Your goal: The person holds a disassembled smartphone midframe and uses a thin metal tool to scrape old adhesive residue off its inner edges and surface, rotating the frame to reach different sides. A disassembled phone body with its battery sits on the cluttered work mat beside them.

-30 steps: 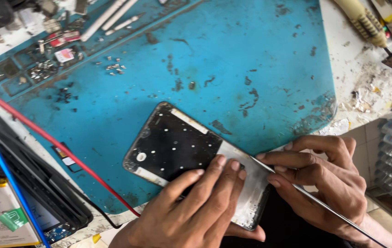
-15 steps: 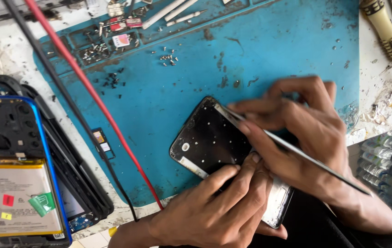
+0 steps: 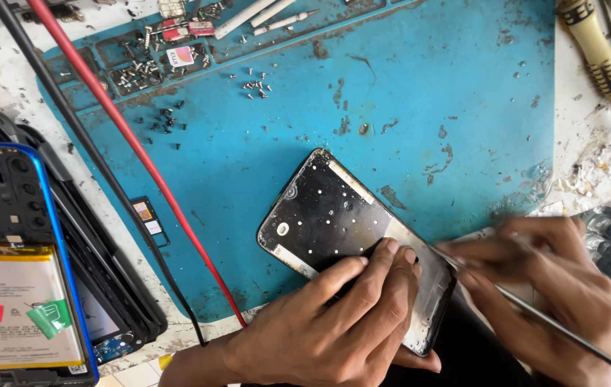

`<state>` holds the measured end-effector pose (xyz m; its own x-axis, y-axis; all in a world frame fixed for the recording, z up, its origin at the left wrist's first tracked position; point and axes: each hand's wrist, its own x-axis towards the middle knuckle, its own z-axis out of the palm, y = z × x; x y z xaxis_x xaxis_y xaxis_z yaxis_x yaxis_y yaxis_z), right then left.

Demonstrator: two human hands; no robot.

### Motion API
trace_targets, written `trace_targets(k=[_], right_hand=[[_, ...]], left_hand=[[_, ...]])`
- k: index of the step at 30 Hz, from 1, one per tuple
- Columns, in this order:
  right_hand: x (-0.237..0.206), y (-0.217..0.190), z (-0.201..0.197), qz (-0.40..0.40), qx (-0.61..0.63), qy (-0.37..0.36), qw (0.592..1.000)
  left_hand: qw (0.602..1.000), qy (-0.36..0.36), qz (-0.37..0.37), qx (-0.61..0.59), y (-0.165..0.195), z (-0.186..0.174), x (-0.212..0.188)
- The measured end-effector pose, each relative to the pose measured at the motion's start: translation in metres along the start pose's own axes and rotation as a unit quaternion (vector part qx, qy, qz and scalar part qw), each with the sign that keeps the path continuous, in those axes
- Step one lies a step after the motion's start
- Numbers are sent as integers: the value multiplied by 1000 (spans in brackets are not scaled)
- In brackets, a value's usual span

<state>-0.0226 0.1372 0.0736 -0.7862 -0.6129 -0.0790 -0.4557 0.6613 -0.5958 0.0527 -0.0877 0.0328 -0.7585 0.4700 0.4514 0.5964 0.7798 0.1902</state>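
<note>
The person is bending over a stained blue work mat [image 3: 427,93] and pinning a stripped phone frame [image 3: 334,215] against it. The frame is lying on the near half of the mat, its long axis running on a slant from the upper left, far from the body, down to the lower right, where its near end is overhanging the mat's front edge. The left hand [image 3: 334,322] is lying flat across that near end, fingers stretched out and pressing down rather than curling round anything, so it is the hand nearer to the frame's middle. The right hand [image 3: 542,287] is sitting just to the right of the frame, blurred, fingers closing in a pinch on a thin metal pry tool [image 3: 549,326] whose tip is meeting the frame's right long edge just beyond the left fingertips. The tool's shaft is trailing off toward the lower right, so the frame is lying up and to the left of the right hand. Off to the left, an opened blue phone with its battery showing [image 3: 19,287] is resting beside a red cable [image 3: 126,136] and a black one, loose screws [image 3: 255,86] are scattered at the far side, and a yellow-handled screwdriver [image 3: 595,50] is lying at the right.
</note>
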Motion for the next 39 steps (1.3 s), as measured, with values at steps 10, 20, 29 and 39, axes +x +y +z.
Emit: trace_targets(k=[10, 20, 29, 39], right_hand=[[56, -10, 15, -91, -27, 8, 995], [77, 3, 16, -138, 9, -31, 990], [-13, 9, -15, 7, 11, -31, 999], [-25, 14, -9, 18, 24, -11, 999]], left_hand=[[999, -27, 0, -47, 4, -2, -6], [997, -23, -36, -67, 10, 0, -7], [996, -33, -35, -81, 10, 0, -8], [997, -21, -24, -63, 14, 6, -13]])
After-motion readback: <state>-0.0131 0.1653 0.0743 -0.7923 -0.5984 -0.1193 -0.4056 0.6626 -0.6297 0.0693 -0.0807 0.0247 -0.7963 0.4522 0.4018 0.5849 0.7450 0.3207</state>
